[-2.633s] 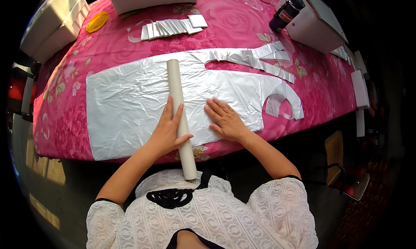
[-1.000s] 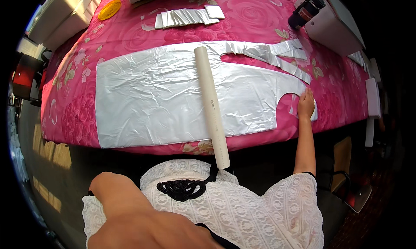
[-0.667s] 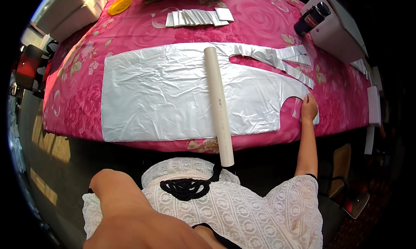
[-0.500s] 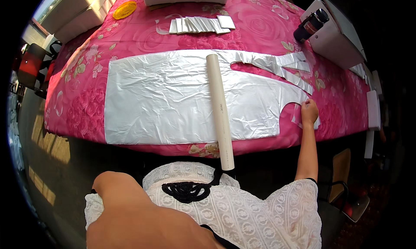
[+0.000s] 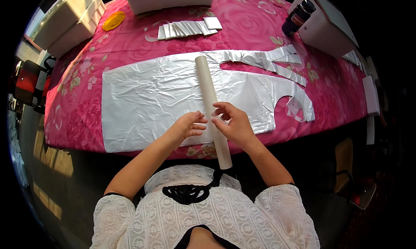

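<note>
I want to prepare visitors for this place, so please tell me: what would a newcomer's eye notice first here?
Probably the shiny silver sheet, spread wide across the pink floral cloth. Next, the pale tube lying across it, its near end past the cloth's edge. The yellow disc also stands out, in the picture's upper left.

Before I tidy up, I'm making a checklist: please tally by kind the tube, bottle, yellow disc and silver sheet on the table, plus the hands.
Tube: 1
Bottle: 1
Yellow disc: 1
Silver sheet: 1 visible; any layers beneath can't be told
Hands: 2 (left hand, right hand)
Total: 6
</note>
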`<state>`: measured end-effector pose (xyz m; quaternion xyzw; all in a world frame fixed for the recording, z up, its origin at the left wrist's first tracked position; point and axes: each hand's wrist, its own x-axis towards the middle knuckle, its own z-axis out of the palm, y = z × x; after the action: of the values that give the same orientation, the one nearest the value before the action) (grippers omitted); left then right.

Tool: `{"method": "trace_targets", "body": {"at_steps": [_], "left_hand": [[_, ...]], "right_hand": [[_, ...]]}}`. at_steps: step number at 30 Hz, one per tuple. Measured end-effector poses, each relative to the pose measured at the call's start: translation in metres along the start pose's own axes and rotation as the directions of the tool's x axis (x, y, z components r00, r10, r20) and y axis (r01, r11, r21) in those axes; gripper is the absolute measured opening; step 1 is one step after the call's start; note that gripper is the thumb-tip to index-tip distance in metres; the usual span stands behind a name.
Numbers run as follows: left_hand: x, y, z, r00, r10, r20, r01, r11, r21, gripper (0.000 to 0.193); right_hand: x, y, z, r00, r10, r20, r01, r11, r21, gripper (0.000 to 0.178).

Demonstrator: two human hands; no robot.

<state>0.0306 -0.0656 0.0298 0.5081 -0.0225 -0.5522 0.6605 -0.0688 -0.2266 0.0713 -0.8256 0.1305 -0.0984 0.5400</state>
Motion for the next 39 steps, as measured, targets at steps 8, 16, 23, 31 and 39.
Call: {"method": "trace_targets", "body": {"at_steps": [8,16,23,31,39], "left_hand": [[-0.018,0.029,-0.038,0.993,-0.106,-0.051,0.117,0.933,0.339,0.014],[-0.052,0.062,-0.128,0.963,-0.097,-0.251,0.192,0.900,0.391,0.016],[-0.068,0.087,-0.191,0.928,-0.041,-0.370,0.205,0.886,0.415,0.016],[-0.066,0.103,-0.195,0.870,0.317,-0.377,0.272,0.328,0.904,0.020],[-0.005,0.039,-0.012,0.581,0.693,0.426,-0.381,-0.230,0.895,0.046]], "right_hand": [[-0.048,-0.026,0.019,0.973,-0.187,0.134,0.202,0.972,-0.118,0.033],[-0.089,0.017,-0.005,0.913,0.407,0.020,-0.295,0.693,-0.658,0.054],[-0.089,0.024,0.004,0.854,0.517,0.055,-0.477,0.822,-0.312,0.045],[-0.095,0.035,-0.007,0.843,0.531,0.082,-0.481,0.814,-0.326,0.043],[-0.091,0.031,-0.009,0.828,0.547,0.120,-0.487,0.809,-0.328,0.044]]}}
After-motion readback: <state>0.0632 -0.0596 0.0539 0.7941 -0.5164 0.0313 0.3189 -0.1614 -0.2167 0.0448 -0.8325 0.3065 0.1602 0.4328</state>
